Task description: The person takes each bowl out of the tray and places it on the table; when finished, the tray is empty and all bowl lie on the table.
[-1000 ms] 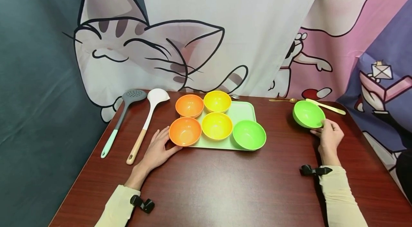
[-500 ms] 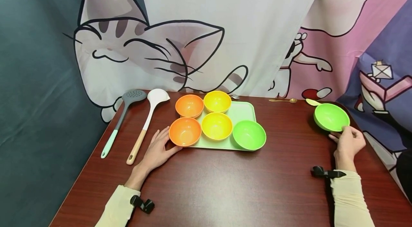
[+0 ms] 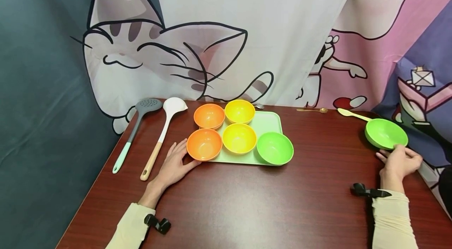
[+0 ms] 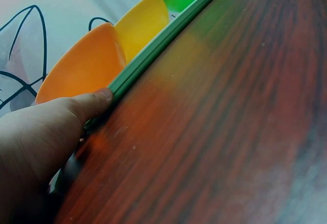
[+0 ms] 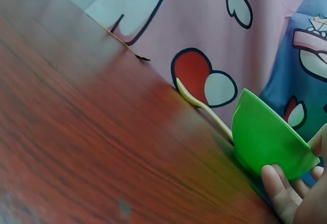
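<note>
Taking the green tray as clock centre, twelve being the far side: the green bowl was out at three o'clock, the right hand's fingers clamped on its near edge, presumably to keep it level. Couldn't tell if its base touched the desk. The left hand sat at eight, fingers apart, thumb on the tray's edge, probably steadying it. Orange bowls, yellow bowls and another green one were bunched there, maybe to save room.
</note>
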`<state>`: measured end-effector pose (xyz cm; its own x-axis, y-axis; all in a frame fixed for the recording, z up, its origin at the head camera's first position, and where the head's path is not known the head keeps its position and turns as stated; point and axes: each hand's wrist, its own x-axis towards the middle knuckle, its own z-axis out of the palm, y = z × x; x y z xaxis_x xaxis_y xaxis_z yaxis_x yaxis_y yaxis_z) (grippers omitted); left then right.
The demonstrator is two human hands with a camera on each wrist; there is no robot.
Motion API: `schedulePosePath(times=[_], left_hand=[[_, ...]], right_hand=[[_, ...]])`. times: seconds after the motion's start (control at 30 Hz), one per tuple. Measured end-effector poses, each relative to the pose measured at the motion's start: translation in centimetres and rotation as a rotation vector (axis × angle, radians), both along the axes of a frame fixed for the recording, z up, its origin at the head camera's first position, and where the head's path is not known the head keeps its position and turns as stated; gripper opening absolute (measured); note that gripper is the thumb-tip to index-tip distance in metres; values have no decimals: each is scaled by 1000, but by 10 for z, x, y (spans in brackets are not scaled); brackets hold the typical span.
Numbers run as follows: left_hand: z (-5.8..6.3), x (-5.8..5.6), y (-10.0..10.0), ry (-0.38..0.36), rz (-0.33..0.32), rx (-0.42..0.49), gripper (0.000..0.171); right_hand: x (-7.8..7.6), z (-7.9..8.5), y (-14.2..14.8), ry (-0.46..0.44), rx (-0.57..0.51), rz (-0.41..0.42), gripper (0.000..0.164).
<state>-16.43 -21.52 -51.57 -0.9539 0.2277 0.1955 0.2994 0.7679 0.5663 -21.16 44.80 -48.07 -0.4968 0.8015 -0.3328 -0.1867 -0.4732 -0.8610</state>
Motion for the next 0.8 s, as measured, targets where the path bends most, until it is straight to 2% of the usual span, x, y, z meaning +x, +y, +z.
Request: schedulePosePath(times=[0.57,0.8], left_hand=[[0,0,-1,14,-3,9,72],[0,0,0,14,-6,10,72]], right_hand=[[2,5,0,-35,-29,-2,18],[2,3,2,-18,-29,-13,16]])
